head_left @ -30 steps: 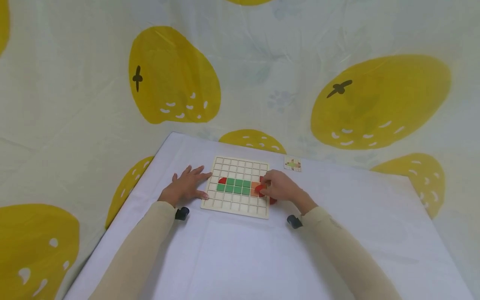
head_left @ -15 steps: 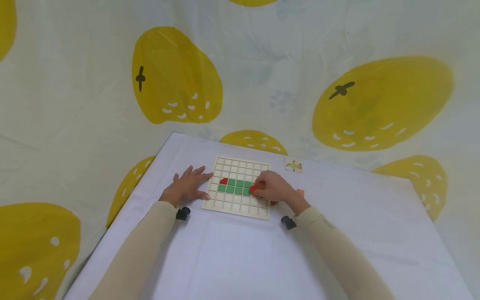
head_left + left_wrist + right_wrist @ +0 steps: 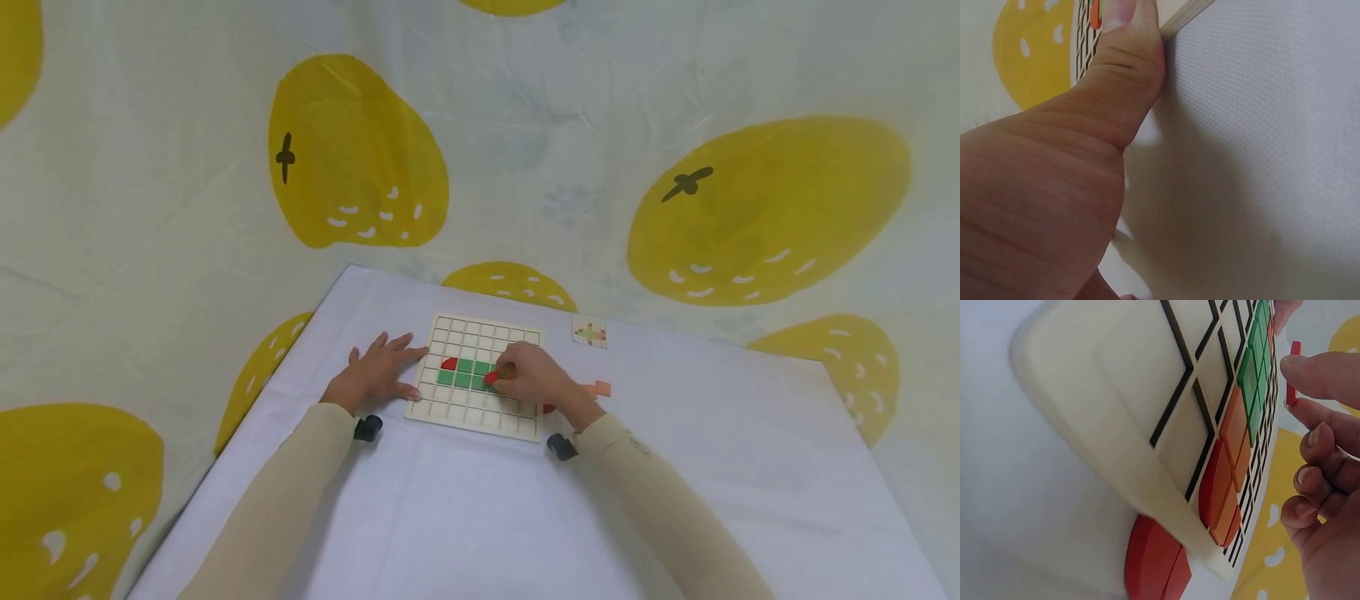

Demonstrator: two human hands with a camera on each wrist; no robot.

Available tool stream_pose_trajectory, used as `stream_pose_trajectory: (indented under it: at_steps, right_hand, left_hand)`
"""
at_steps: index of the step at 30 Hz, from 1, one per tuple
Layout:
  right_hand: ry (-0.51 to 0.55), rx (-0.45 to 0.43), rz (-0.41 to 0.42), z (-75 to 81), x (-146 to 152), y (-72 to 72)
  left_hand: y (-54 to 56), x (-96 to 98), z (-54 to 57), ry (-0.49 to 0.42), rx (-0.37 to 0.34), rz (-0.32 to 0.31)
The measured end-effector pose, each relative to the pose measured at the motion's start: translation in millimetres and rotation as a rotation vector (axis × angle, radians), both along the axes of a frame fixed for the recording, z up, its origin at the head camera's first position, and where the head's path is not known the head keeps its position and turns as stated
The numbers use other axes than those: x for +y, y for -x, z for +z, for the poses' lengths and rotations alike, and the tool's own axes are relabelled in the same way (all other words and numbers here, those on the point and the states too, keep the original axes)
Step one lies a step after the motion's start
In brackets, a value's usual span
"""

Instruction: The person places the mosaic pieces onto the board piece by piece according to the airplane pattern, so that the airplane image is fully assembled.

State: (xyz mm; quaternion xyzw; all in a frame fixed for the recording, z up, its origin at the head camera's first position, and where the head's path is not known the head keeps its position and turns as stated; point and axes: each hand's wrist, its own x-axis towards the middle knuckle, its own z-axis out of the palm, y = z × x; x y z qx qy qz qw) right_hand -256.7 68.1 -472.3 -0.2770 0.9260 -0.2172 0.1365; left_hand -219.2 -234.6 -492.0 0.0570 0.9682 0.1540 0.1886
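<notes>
A cream gridded board (image 3: 472, 413) lies on the white table, bearing green square tiles (image 3: 465, 367) in two rows and a red curved-edge tile (image 3: 449, 363) at their left end. My left hand (image 3: 378, 375) is spread at its left edge, thumb and a finger touching the rim. Between thumb and forefinger, my right hand (image 3: 536, 375) pinches a red tile (image 3: 1294, 375) above the board, over the green rows. In the right wrist view, orange tiles (image 3: 1233, 422) and a red tile (image 3: 1211, 487) sit in the grid beyond the green ones.
Red pieces (image 3: 1154, 556) lie against the board's near right side. Orange pieces (image 3: 603, 389) are farther right on the table (image 3: 465, 517), partly behind the right wrist. A small patterned card (image 3: 590, 332) rests near the back edge, before a fruit-print curtain (image 3: 510, 150).
My right hand has moved left across the board with the red tile, from its right side to over the green rows. The orange pieces at right have come into sight. My left hand stays put.
</notes>
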Motion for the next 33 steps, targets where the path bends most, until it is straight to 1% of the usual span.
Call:
stream_pose_trajectory:
  at_steps: [3,8,14,18,23,28,33]
  right_hand:
    - [0.005,-0.005,-0.011,-0.8,-6.1,-1.2]
    - [0.006,-0.012,-0.027,-3.0,-16.6,-2.5]
    - [0.007,0.02,0.003,-5.9,-24.2,-1.8]
    - [0.015,0.014,0.01,-7.0,-28.5,-0.8]
    - [0.0,0.03,0.025,-7.9,-35.0,0.3]
    - [0.027,0.03,0.025,-7.1,-41.7,1.3]
    - [0.034,0.01,0.027,-6.8,-49.0,2.6]
  left_hand:
    - [0.6,0.1,-0.4,0.001,-0.004,0.002]
    - [-0.4,0.2,2.0,0.0,0.003,-0.001]
    - [-2.9,0.2,3.8,-0.009,0.012,-0.005]
    - [-4.0,0.8,5.1,-0.014,0.014,-0.007]
    - [-4.6,1.0,6.9,-0.014,-0.001,-0.001]
    - [-4.5,0.5,7.0,0.0,0.01,-0.012]
    - [-3.4,-0.3,6.6,0.003,0.011,-0.016]
